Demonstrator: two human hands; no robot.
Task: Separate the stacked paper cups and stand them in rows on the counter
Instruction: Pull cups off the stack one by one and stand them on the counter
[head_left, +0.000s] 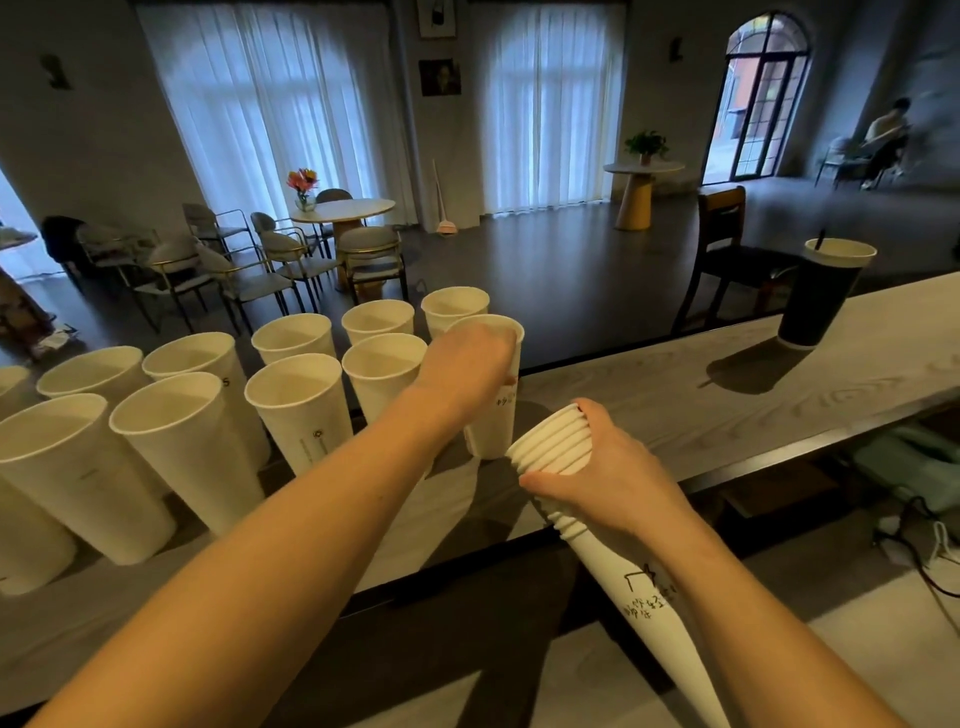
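Left hand (467, 371) is closed over the upper part of a single white paper cup (491, 426); the cup is held upright with its base at the grey wood-grain surface (675, 410), contact not clear. Right hand (602, 467) is wrapped around the rim end of the stack of cups (613, 551); grip is closed on it just below the nested rims. The stack is tilted, open end pointed up and left, closed end pointed down toward the camera wearer, held over the near edge of the surface. The held cup is placed at the right end of the near row. Standing cups (301, 410) are lined up in two rows to the left, upright, close together. A dark cup with a straw (823, 296) is seen well apart to the right.
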